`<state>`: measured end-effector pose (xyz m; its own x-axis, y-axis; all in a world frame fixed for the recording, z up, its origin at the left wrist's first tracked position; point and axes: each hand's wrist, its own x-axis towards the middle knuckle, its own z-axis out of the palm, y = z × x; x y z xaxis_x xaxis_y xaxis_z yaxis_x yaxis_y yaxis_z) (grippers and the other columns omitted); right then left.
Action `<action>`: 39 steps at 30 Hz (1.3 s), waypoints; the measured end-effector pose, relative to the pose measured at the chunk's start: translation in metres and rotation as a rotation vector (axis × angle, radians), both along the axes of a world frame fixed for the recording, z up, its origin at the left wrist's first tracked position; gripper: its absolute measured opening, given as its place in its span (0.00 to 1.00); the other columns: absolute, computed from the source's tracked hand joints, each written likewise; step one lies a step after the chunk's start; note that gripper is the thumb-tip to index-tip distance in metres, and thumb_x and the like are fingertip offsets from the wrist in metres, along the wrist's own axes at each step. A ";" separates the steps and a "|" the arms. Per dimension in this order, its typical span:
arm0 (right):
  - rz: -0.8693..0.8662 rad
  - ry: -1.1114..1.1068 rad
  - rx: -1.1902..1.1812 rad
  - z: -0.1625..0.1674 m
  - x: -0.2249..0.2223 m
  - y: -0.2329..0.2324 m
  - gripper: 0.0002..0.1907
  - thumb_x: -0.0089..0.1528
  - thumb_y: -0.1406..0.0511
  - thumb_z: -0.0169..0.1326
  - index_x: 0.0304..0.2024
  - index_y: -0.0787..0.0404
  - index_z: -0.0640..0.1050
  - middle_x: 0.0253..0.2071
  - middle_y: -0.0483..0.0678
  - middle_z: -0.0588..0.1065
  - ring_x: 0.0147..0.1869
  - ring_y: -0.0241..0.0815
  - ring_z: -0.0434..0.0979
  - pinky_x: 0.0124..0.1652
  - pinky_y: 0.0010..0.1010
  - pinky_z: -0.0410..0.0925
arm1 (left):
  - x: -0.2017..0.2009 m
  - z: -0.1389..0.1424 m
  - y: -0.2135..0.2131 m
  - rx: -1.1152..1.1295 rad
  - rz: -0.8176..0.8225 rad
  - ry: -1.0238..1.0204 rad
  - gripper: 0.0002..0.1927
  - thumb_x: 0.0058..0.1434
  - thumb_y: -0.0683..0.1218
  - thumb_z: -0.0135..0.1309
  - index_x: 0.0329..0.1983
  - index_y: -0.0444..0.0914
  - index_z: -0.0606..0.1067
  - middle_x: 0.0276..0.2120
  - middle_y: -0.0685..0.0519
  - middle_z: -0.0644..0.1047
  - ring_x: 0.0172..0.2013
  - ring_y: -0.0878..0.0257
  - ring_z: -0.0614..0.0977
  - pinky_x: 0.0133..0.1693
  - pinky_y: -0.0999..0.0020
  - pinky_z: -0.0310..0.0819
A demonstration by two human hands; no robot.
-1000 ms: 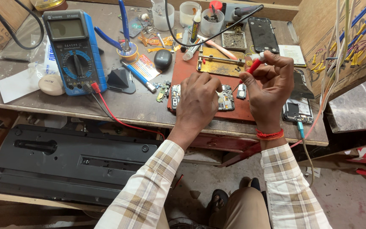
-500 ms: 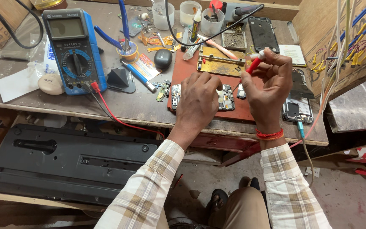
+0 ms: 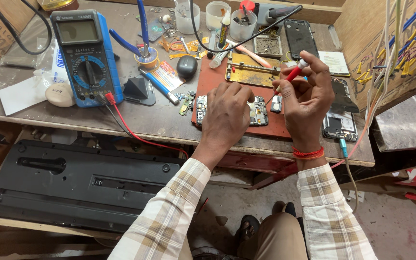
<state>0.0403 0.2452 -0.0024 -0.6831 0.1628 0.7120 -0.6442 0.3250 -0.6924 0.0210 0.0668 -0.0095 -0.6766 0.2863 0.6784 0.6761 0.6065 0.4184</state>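
Hands met over a red work mat [image 3: 285, 127] near the front edge of the workbench [image 3: 169, 123]. The left hand [image 3: 227, 113] lay palm down on an opened phone [image 3: 258, 111] resting on that mat, fingers curled together and pressing on it; only the phone's two ends showed from under the hand. The right hand [image 3: 306, 96] was raised just beside it, thumb and fingers pinched around a red-handled screwdriver [image 3: 292, 74], whose thin tip slanted down toward the phone's right end. A small grey part [image 3: 276, 103] lay on the mat under that tip.

A gold-coloured holding jig [image 3: 251, 72] sat at the mat's far end. Toward the bench's left side stood a blue multimeter [image 3: 86, 58], its red lead [image 3: 136, 135] trailing over the front edge. A black plastic pick [image 3: 138, 90] and a blue pen [image 3: 159, 86] lay between the meter and the mat. Blue-handled pliers [image 3: 138, 36] stood in a small cup further back. A second opened phone [image 3: 340, 123] lay at the right front corner, and a black phone back cover [image 3: 300, 37] rested near the far right edge.
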 end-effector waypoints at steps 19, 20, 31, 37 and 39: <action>0.089 0.023 -0.097 0.002 0.001 -0.003 0.21 0.73 0.76 0.55 0.64 0.61 0.62 0.54 0.54 0.76 0.49 0.35 0.81 0.47 0.22 0.75 | 0.000 0.001 0.000 -0.008 0.001 -0.005 0.05 0.59 0.38 0.55 0.38 0.40 0.76 0.35 0.53 0.75 0.45 0.55 0.77 0.52 0.55 0.67; 0.031 0.049 -0.032 0.002 0.000 -0.003 0.23 0.72 0.77 0.58 0.64 0.63 0.63 0.53 0.55 0.75 0.49 0.36 0.79 0.48 0.23 0.74 | 0.000 0.001 0.000 -0.007 -0.002 -0.005 0.05 0.58 0.38 0.55 0.37 0.40 0.76 0.36 0.53 0.75 0.45 0.55 0.77 0.52 0.55 0.67; 0.010 0.095 0.055 -0.006 -0.002 0.003 0.22 0.73 0.82 0.56 0.63 0.66 0.64 0.57 0.58 0.74 0.54 0.38 0.81 0.53 0.25 0.77 | 0.000 0.000 0.001 0.007 0.001 0.002 0.05 0.59 0.38 0.55 0.38 0.40 0.76 0.36 0.53 0.76 0.45 0.55 0.77 0.53 0.55 0.67; 0.023 0.071 -0.004 -0.002 -0.001 0.001 0.23 0.71 0.81 0.59 0.61 0.66 0.63 0.55 0.56 0.75 0.49 0.35 0.80 0.49 0.20 0.74 | 0.000 0.001 0.000 -0.007 -0.002 -0.005 0.06 0.58 0.38 0.56 0.38 0.40 0.76 0.36 0.53 0.76 0.45 0.55 0.77 0.52 0.55 0.66; -0.028 0.079 0.077 -0.002 -0.001 0.001 0.25 0.67 0.83 0.56 0.63 0.67 0.64 0.56 0.57 0.74 0.54 0.38 0.80 0.55 0.25 0.75 | 0.000 0.001 0.001 -0.009 0.000 -0.005 0.06 0.59 0.38 0.55 0.38 0.40 0.76 0.36 0.54 0.76 0.45 0.56 0.77 0.53 0.55 0.67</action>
<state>0.0394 0.2461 -0.0043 -0.6202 0.1236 0.7746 -0.6857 0.3942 -0.6119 0.0211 0.0675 -0.0081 -0.6798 0.2920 0.6728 0.6741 0.6102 0.4163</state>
